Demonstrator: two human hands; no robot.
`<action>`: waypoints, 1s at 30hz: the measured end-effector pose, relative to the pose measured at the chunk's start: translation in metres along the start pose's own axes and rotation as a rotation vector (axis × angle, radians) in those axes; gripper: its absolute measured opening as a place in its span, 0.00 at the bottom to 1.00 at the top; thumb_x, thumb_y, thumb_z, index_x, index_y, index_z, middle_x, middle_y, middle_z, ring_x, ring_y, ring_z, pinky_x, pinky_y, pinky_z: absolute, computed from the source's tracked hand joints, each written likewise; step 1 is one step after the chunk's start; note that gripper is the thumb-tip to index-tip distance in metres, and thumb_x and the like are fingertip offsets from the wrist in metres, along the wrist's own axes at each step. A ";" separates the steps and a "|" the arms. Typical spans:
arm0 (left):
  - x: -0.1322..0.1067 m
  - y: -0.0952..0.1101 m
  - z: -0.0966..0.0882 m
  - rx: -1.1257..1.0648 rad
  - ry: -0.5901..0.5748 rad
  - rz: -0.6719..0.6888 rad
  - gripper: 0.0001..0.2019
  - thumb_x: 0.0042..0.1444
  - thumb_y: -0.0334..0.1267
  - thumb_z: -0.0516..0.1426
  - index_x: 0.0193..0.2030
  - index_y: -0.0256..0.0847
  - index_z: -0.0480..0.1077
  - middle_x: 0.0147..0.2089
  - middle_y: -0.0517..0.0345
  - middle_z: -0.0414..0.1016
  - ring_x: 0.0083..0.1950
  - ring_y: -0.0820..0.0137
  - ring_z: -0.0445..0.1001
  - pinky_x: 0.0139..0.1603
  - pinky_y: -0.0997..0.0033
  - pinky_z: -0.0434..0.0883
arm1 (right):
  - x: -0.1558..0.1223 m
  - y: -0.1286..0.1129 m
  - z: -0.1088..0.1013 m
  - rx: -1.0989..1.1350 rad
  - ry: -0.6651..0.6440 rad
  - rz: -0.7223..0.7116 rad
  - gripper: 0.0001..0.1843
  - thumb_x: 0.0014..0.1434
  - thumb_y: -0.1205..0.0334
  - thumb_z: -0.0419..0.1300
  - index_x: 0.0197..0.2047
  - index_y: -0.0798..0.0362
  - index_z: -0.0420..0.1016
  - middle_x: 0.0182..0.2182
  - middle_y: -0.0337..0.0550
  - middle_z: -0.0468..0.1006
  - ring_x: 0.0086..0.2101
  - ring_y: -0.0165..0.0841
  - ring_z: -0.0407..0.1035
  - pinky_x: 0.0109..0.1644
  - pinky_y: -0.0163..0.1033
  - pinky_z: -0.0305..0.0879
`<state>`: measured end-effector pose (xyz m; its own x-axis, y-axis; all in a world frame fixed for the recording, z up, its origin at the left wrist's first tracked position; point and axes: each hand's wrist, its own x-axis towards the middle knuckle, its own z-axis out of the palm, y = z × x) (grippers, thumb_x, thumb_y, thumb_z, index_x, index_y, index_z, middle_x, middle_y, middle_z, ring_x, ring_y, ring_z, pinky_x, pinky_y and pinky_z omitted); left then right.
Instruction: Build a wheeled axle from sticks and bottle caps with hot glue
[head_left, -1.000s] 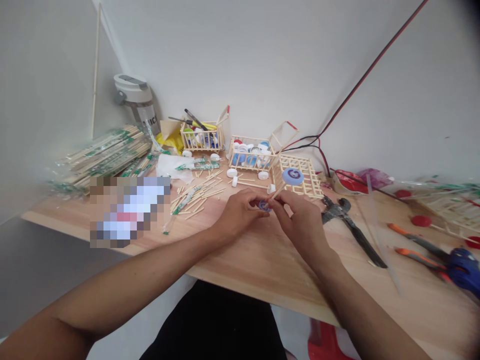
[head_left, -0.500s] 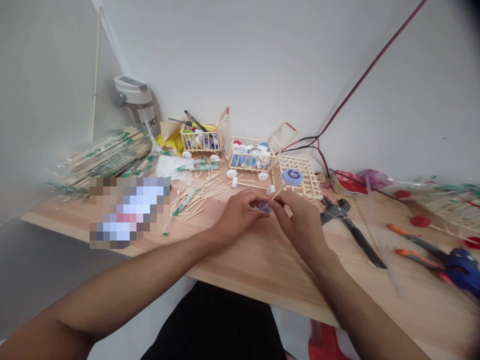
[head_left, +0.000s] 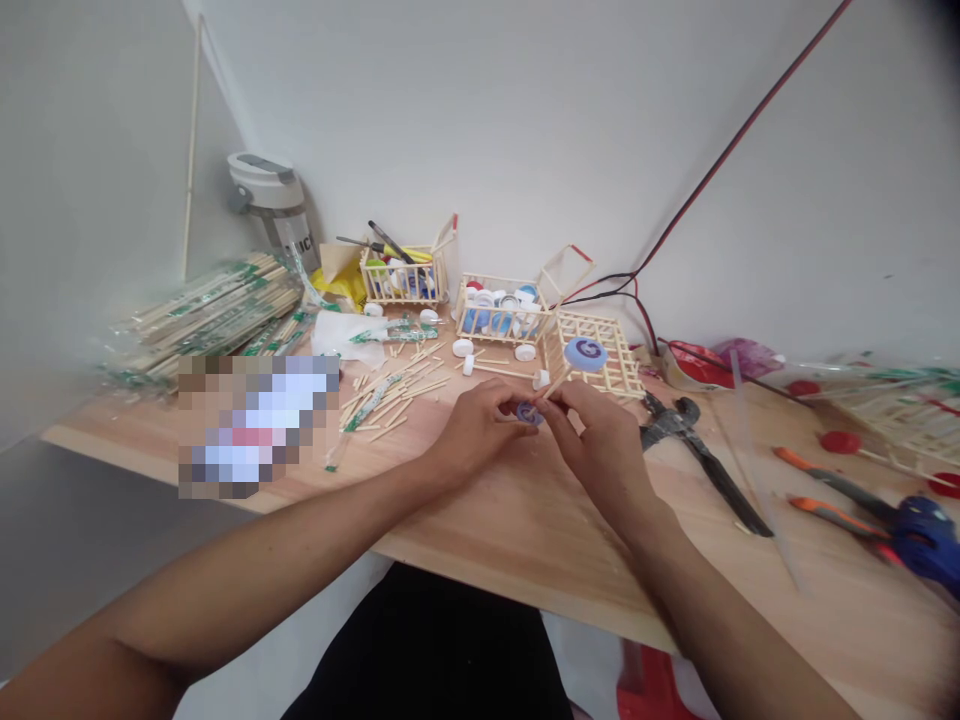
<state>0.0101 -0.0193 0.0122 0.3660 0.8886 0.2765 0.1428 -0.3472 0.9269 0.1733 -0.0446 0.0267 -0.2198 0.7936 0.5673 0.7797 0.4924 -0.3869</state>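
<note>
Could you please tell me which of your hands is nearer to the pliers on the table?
Right. The right hand is close beside the pliers, just to their left in view, while the left hand is farther away, beyond the right hand.

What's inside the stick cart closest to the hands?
Inside the wooden stick cart: white and blue bottle caps, piled loosely. Lower caps are covered by those on top, and the bars partly block the view.
</note>
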 end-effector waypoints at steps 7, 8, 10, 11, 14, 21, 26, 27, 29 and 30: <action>-0.001 -0.001 0.000 -0.013 -0.012 -0.008 0.12 0.48 0.25 0.61 0.40 0.40 0.76 0.36 0.59 0.74 0.38 0.72 0.69 0.41 0.72 0.68 | 0.000 0.001 0.001 0.002 -0.002 -0.002 0.10 0.64 0.62 0.56 0.29 0.52 0.68 0.28 0.41 0.75 0.30 0.33 0.68 0.36 0.38 0.58; -0.001 -0.001 0.000 -0.012 -0.011 -0.015 0.12 0.48 0.25 0.61 0.40 0.40 0.76 0.36 0.59 0.74 0.38 0.72 0.69 0.41 0.72 0.68 | 0.000 0.001 0.001 0.002 -0.001 -0.002 0.10 0.64 0.62 0.56 0.29 0.52 0.68 0.28 0.41 0.75 0.30 0.33 0.68 0.36 0.38 0.58; -0.001 0.001 0.000 -0.012 -0.011 -0.022 0.12 0.48 0.26 0.61 0.40 0.40 0.76 0.37 0.59 0.74 0.39 0.72 0.70 0.41 0.72 0.68 | -0.001 0.001 0.001 0.003 0.003 0.000 0.10 0.64 0.62 0.56 0.30 0.52 0.68 0.28 0.40 0.75 0.30 0.33 0.68 0.36 0.38 0.58; -0.001 0.002 0.000 -0.013 -0.012 -0.022 0.12 0.48 0.26 0.61 0.40 0.40 0.76 0.37 0.59 0.74 0.39 0.72 0.70 0.41 0.72 0.68 | -0.001 0.002 0.001 0.002 0.006 0.001 0.10 0.64 0.62 0.56 0.30 0.51 0.68 0.28 0.40 0.75 0.30 0.33 0.68 0.36 0.38 0.58; -0.002 0.004 -0.001 -0.014 -0.016 -0.022 0.12 0.49 0.27 0.61 0.41 0.40 0.76 0.38 0.58 0.75 0.39 0.71 0.70 0.42 0.71 0.68 | -0.001 0.002 0.000 -0.001 0.009 0.005 0.10 0.64 0.62 0.56 0.29 0.51 0.67 0.28 0.40 0.74 0.29 0.32 0.67 0.35 0.37 0.58; -0.001 0.002 0.000 -0.001 -0.005 -0.016 0.13 0.48 0.25 0.62 0.41 0.39 0.76 0.38 0.58 0.76 0.39 0.71 0.70 0.42 0.71 0.68 | -0.001 0.002 0.000 -0.018 0.004 0.021 0.11 0.64 0.61 0.55 0.29 0.51 0.67 0.27 0.39 0.73 0.30 0.33 0.67 0.37 0.38 0.58; -0.001 0.003 0.000 -0.010 -0.008 -0.028 0.12 0.48 0.25 0.62 0.41 0.39 0.76 0.38 0.58 0.75 0.39 0.72 0.70 0.42 0.71 0.68 | -0.001 0.001 0.001 -0.012 0.013 0.011 0.10 0.64 0.61 0.55 0.30 0.51 0.66 0.27 0.39 0.73 0.30 0.33 0.68 0.37 0.38 0.58; -0.001 0.003 0.000 -0.015 -0.009 -0.033 0.12 0.48 0.25 0.62 0.40 0.39 0.76 0.38 0.58 0.75 0.39 0.72 0.71 0.41 0.72 0.68 | -0.001 0.001 0.001 -0.013 0.014 0.008 0.10 0.64 0.61 0.55 0.30 0.51 0.66 0.27 0.39 0.73 0.30 0.33 0.68 0.37 0.38 0.58; -0.001 0.003 0.000 -0.021 -0.014 -0.038 0.12 0.48 0.25 0.62 0.40 0.39 0.76 0.38 0.58 0.75 0.39 0.71 0.71 0.41 0.72 0.68 | -0.001 0.001 0.001 -0.020 0.015 0.006 0.11 0.64 0.61 0.55 0.29 0.51 0.66 0.27 0.39 0.73 0.30 0.33 0.68 0.36 0.38 0.58; -0.001 0.003 0.000 -0.021 -0.015 -0.039 0.12 0.48 0.26 0.62 0.40 0.39 0.76 0.38 0.58 0.76 0.40 0.71 0.71 0.41 0.72 0.68 | -0.001 0.001 0.001 -0.025 0.017 0.007 0.11 0.64 0.61 0.55 0.29 0.51 0.66 0.27 0.39 0.73 0.30 0.33 0.67 0.36 0.38 0.58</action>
<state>0.0099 -0.0213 0.0150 0.3742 0.8966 0.2367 0.1382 -0.3063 0.9419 0.1737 -0.0443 0.0249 -0.2043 0.7905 0.5774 0.7956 0.4777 -0.3726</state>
